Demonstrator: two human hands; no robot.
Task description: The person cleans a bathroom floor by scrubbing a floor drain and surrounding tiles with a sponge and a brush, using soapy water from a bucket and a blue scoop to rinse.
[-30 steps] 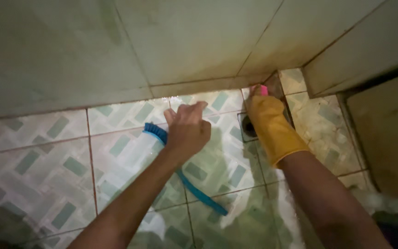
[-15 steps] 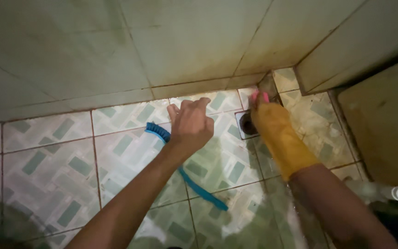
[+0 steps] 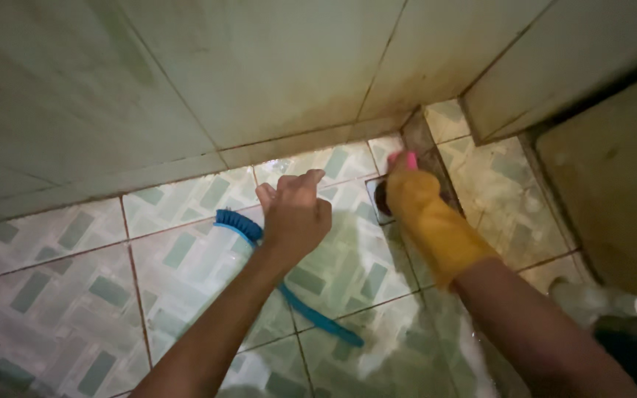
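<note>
The right hand [image 3: 416, 199] wears a yellow rubber glove and reaches into the corner where the floor [image 3: 75, 295] meets the wall [image 3: 223, 74]. Its fingers are closed around a small pink thing [image 3: 411, 158] (only the pink tip shows above the glove, so I cannot tell what it is). This pink thing is pressed down at the drain [image 3: 379, 195], a dark hole in a square frame, which the glove partly covers. The left hand [image 3: 294, 214] is bare and hovers above the wet tiles with the fingers loosely curled, holding nothing. Just under it lies a blue brush [image 3: 274, 276]; its head shows beside the wrist and its long handle runs out from below the forearm. At the right edge a clear bottle [image 3: 613, 302] with a white cap lies on the floor, well apart from both hands.
</note>
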